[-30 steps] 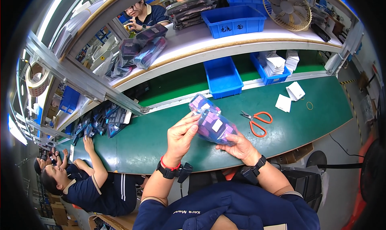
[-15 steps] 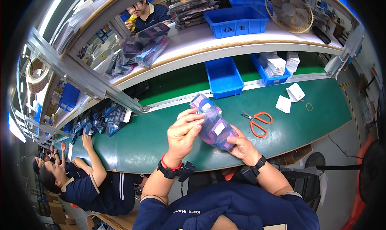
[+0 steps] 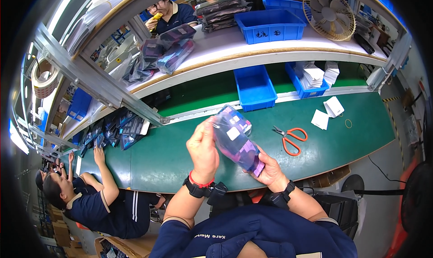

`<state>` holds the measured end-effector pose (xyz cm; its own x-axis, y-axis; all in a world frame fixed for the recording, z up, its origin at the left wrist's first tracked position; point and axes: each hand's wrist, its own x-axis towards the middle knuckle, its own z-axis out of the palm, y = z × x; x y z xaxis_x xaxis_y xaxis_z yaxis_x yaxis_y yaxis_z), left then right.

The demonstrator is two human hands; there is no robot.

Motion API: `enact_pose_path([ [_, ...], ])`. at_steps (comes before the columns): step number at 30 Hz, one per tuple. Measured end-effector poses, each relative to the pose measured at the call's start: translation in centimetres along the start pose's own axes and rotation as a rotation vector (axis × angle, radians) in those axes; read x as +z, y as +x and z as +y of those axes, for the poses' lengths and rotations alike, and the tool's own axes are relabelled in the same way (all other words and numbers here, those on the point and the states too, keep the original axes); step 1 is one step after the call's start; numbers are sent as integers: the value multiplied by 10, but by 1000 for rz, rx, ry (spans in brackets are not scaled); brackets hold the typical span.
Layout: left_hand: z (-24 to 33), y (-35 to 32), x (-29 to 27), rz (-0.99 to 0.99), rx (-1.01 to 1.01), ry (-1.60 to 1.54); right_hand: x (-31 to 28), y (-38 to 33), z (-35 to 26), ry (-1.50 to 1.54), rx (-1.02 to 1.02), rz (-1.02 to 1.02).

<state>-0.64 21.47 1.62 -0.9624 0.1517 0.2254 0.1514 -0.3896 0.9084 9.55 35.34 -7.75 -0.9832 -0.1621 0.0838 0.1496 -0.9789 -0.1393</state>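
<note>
A clear plastic bag (image 3: 240, 144) with dark blue and purple packs inside is held up over the green table, tilted, a white label on its face. My right hand (image 3: 270, 170) grips its lower end, thumb on top. At the upper left edge of the bag, my left hand (image 3: 204, 145) pinches the plastic with its fingertips. Just behind the bag lies a similar purple and blue pack (image 3: 245, 124), partly hidden by it. Orange-handled scissors (image 3: 291, 141) lie on the table to the right of my right hand.
White cards (image 3: 320, 119) and a rubber band (image 3: 348, 123) lie at the right. Blue bins (image 3: 255, 89) stand under the shelf (image 3: 212, 59), which carries bagged packs and a fan (image 3: 329, 13). Dark packs (image 3: 131, 132) are piled at left, beside a seated co-worker (image 3: 97, 208).
My left hand has drawn slightly up and left along the bag's edge. The bag has turned more upright, and its purple contents sit lower, near my right hand.
</note>
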Motion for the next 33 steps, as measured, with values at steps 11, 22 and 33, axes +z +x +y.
enact_pose_path([
  [11, -2, -18, 10, -80, -308, -165, 3, 4, -3, -83, -79, 154],
  [22, 22, -11, 25, -188, 20, -112, -8, 7, -8, -51, -53, 46],
  [33, 27, -3, 24, -462, 143, 279, -13, 3, -11, 68, -59, 71],
])
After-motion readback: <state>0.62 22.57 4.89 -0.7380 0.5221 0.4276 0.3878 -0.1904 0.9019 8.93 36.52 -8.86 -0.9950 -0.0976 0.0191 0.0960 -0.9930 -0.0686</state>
